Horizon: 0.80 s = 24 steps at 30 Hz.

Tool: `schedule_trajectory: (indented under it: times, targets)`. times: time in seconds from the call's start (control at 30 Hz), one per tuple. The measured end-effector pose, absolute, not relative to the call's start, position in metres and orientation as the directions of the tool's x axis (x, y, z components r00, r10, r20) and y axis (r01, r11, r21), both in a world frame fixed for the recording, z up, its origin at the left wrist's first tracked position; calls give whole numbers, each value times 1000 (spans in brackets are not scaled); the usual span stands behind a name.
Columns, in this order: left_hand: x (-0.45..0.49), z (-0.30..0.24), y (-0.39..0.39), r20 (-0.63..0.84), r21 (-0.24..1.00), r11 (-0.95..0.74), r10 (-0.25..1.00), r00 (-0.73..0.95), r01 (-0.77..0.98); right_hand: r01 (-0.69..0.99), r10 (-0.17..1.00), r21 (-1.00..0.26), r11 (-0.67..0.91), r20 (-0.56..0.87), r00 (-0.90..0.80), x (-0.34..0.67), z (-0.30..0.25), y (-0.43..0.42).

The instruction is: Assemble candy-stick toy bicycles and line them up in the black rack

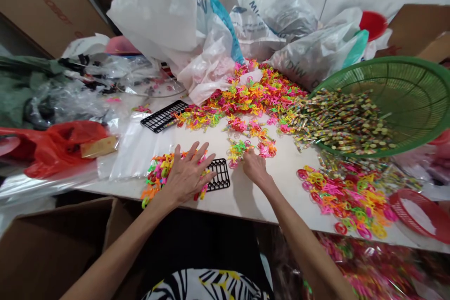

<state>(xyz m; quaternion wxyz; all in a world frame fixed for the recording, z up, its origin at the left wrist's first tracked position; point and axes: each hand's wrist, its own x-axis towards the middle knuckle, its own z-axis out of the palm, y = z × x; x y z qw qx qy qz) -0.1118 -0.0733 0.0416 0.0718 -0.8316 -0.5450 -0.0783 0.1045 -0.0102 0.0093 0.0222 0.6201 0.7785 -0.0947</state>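
Patterned top (206,286) nearest | left hand (186,176) splayed open over plastic loops (158,176), black grid (220,174) kept handy beside | right hand (255,167) down at colored tangle (239,150), grip can't tell

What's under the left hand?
The left hand lies over a heap of neon plastic loops, with a black plastic grid at its thumb side. Directly beneath the palm is hidden, so how far either runs under it cannot be seen.
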Motion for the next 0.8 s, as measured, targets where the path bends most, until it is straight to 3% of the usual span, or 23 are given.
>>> schedule_trajectory:
  times: [0.07,0.13,0.27,0.33,0.4,0.5,0.57,0.67,0.73,0.8]
  targets:
    - [-114,41,-72,155,-45,-412,897,414,910,963,944,-82,256,-195,-267,114,8,-9]
    - [-118,40,-70,103,-53,-443,889,446,895,956,942,-154,250,-188,-277,118,4,-16]
    - [-121,39,-71,86,-61,-460,882,463,886,827,958,-549,119,-154,-240,113,-7,-32]
    - [-122,38,-72,87,-56,-467,878,470,883,633,953,-773,49,-153,-261,105,-14,-33]
    - [-122,38,-72,91,-46,-466,879,469,883,385,948,-919,-92,-199,-248,99,-19,-30]
    - [-122,38,-71,102,-27,-457,883,458,889,35,939,-949,-313,-315,-136,105,-17,-21]
    - [-122,38,-71,105,-19,-450,887,449,893,-102,905,-911,-400,-374,-205,116,-9,-20]
    - [-122,38,-70,102,-16,-449,888,448,893,-31,788,-868,-496,-435,-436,121,3,-23]
    - [-122,38,-70,107,-18,-452,886,451,892,81,763,-871,-484,-465,-449,111,2,-25]
    - [-123,37,-70,119,-18,-454,883,453,891,123,818,-905,-408,-422,-391,91,-6,-24]
